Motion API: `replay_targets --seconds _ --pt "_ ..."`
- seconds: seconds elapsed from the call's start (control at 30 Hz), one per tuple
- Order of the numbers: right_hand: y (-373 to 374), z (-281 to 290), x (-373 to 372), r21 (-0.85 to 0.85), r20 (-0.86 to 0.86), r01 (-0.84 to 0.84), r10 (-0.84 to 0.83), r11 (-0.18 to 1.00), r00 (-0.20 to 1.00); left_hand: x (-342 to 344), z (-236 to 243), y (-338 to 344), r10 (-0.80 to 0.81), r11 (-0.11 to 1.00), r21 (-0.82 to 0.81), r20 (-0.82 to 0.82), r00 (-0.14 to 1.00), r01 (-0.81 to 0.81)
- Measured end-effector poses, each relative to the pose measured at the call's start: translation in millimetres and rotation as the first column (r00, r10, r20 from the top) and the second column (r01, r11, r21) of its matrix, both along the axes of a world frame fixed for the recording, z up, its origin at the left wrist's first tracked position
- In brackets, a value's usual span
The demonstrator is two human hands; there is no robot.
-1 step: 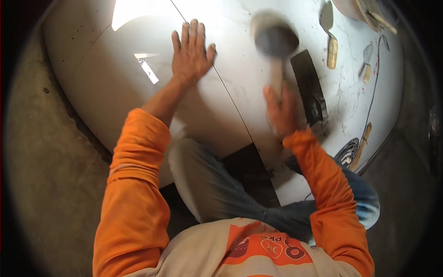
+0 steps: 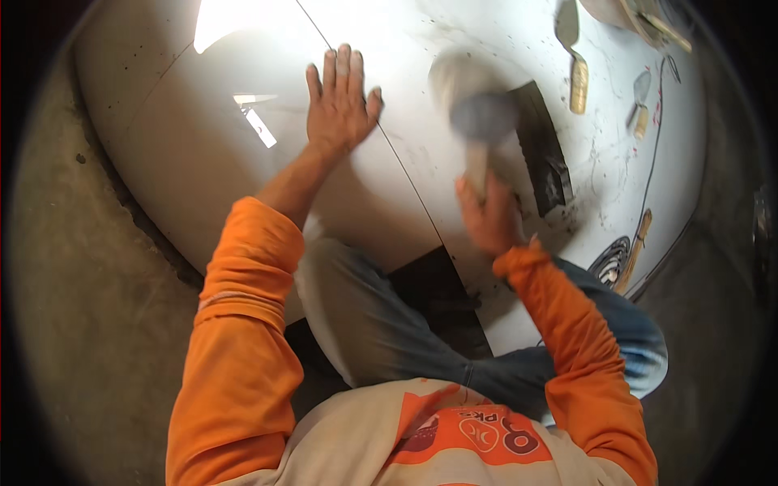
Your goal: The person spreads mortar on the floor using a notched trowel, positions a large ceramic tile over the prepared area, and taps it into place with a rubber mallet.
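Note:
My left hand [image 2: 342,105] lies flat on a pale, glossy tile [image 2: 267,182], fingers spread, over the dark joint line between two tiles. My right hand [image 2: 491,215] grips the wooden handle of a rubber mallet [image 2: 485,117]. Motion blurs the mallet's head, which has a dark face and a lighter part; whether it touches the tile cannot be made out. Just right of the mallet lies a dark, flat strip [image 2: 541,150], partly behind its head.
At the far right lie a trowel [image 2: 578,81] with a wooden handle and a smaller trowel [image 2: 640,105]. A bucket [image 2: 628,20] stands at the top right. Coiled dark cord [image 2: 609,263] lies beside a wooden stick [image 2: 634,253]. Concrete floor [image 2: 73,283] borders the tiles.
My right hand and the mallet have come a little nearer to me. In the picture my left hand sits slightly lower and further right, still flat on the tile.

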State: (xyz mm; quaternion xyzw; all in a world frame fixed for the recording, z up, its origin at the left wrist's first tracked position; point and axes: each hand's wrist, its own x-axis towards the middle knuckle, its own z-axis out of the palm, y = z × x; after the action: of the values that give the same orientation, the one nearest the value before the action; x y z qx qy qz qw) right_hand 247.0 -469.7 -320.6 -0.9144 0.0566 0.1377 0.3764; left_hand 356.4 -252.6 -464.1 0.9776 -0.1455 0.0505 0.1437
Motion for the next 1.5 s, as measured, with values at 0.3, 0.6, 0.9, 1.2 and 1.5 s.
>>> replay_targets --seconds 0.3,0.6,0.9,1.2,1.5 --pt "-19.4 -21.0 -198.0 -0.003 -0.418 -0.178 0.160 0.984 0.894 -98.6 11.2 -46.4 -0.053 0.998 0.019 -0.164 0.985 0.057" --pt "-11.5 -49.0 -216.0 0.028 -0.384 -0.282 0.271 0.959 0.882 -101.6 6.2 -48.7 -0.036 0.996 0.079 -0.155 0.987 0.049" --pt "-2.9 -36.7 -221.6 0.045 -0.318 -0.312 0.310 0.949 0.896 -101.8 6.6 -52.3 -0.032 0.993 0.105 -0.165 0.986 0.050" --pt "3.3 -31.8 -213.8 0.060 -0.271 -0.355 0.357 0.933 0.894 -97.5 12.8 -55.1 0.004 0.979 0.201 -0.231 0.973 0.043" --pt "-6.9 -33.6 -214.1 -0.037 -0.355 -0.403 0.365 0.914 0.861 -103.1 10.2 -56.2 -0.040 0.992 0.115 -0.174 0.984 0.060"
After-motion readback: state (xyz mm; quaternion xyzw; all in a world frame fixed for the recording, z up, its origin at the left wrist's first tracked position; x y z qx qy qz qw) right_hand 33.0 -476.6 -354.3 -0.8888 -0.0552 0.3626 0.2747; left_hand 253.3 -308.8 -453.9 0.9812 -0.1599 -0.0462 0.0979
